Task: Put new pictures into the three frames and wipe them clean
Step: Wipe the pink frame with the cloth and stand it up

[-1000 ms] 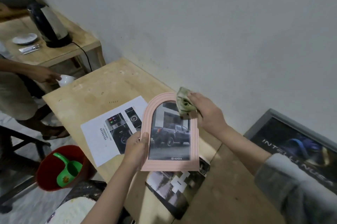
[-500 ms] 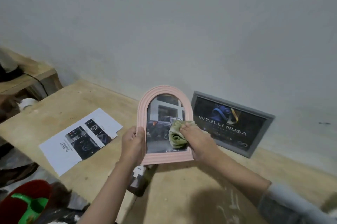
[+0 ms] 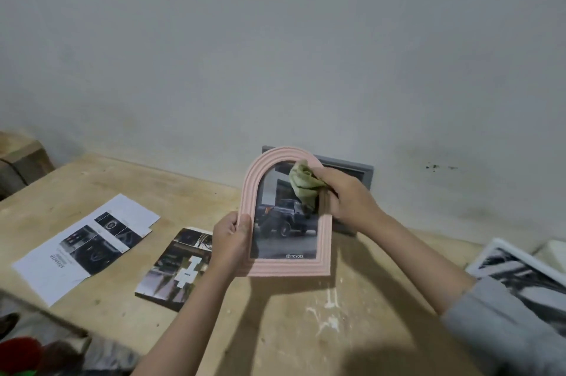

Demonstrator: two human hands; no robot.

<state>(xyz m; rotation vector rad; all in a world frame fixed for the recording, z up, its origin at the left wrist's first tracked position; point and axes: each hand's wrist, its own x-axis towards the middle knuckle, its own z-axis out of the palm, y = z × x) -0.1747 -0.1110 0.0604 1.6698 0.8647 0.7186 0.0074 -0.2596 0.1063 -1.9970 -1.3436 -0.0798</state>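
From the head view, the left hand grips the left edge of the pink arched frame, held upright above the bench. The right hand pinches a green cloth against the glass near the arch; half a second ago the cloth was low on the glass. The frame holds a truck picture.
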